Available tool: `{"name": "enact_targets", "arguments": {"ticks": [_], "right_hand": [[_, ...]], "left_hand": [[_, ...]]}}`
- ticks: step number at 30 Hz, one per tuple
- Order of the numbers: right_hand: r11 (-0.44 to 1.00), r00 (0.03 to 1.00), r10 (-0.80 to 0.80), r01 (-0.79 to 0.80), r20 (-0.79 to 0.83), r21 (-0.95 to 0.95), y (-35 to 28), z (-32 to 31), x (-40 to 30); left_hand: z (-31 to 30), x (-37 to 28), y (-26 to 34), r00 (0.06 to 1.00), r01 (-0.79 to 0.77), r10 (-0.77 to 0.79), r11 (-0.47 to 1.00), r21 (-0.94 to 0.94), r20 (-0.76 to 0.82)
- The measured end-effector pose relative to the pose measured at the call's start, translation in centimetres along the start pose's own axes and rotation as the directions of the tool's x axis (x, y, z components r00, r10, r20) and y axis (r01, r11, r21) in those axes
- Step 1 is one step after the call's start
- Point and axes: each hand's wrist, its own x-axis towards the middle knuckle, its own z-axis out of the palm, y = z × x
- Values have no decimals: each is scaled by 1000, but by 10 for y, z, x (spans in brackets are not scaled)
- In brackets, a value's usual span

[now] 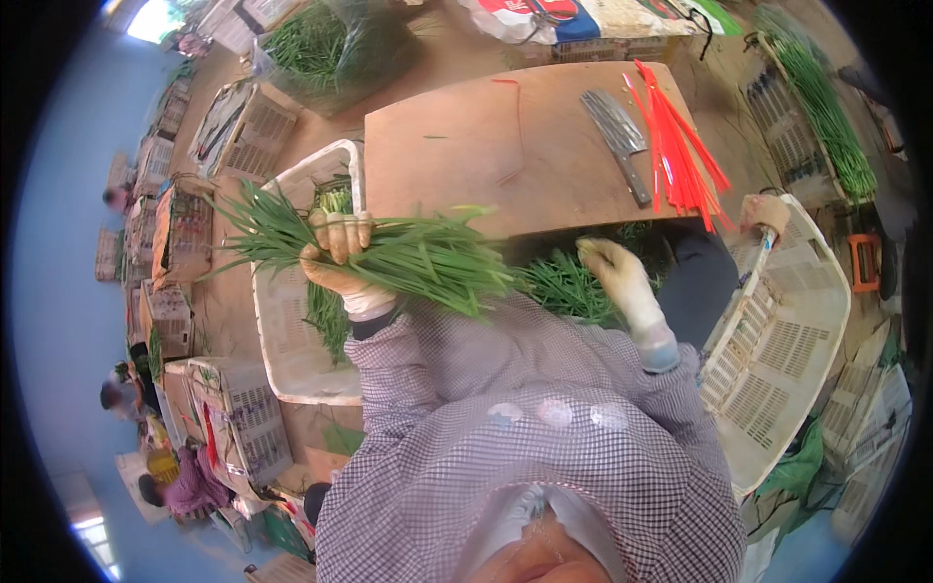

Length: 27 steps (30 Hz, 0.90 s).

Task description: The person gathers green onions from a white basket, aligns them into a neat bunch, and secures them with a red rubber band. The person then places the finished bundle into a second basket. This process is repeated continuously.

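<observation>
My gloved left hand [337,255] is wrapped around a bundle of long green leafy stalks, perhaps garlic chives [437,255], held crosswise in front of my checked smock [539,415]. Its leaf ends spread out on both sides of the fist. My right hand [612,270], also gloved and slightly blurred, hovers above loose greens [565,284] by my lap; its fingers are curled, and whether they pinch anything is unclear. Ahead lies a wooden board [452,153]. A cleaver [616,138] and a fan of red plastic ties [678,153] rest on its right side.
To my left, a white plastic crate [273,350] contains more greens. Another white crate [794,321] leans at my right. Beyond the board are a plastic bag of greens [313,51] and a long green bunch on a crate [820,109]. People sit among stacked crates at far left.
</observation>
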Motion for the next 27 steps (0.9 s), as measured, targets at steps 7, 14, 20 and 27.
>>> {"name": "enact_targets", "arguments": {"ticks": [7, 14, 20, 27], "right_hand": [[790, 924, 72, -283, 376, 544, -103, 46, 40], [949, 959, 165, -89, 232, -304, -18, 32, 7], [895, 954, -287, 234, 87, 380, -66, 21, 25], [346, 713, -457, -409, 532, 844, -102, 37, 8]], "left_hand": [[17, -2, -30, 971, 186, -175, 981, -49, 163], [8, -3, -10, 950, -107, 204, 924, -367, 236], [-2, -12, -34, 968, 19, 113, 857, -515, 223], [-16, -4, -35, 998, 40, -54, 849, -527, -11]]}}
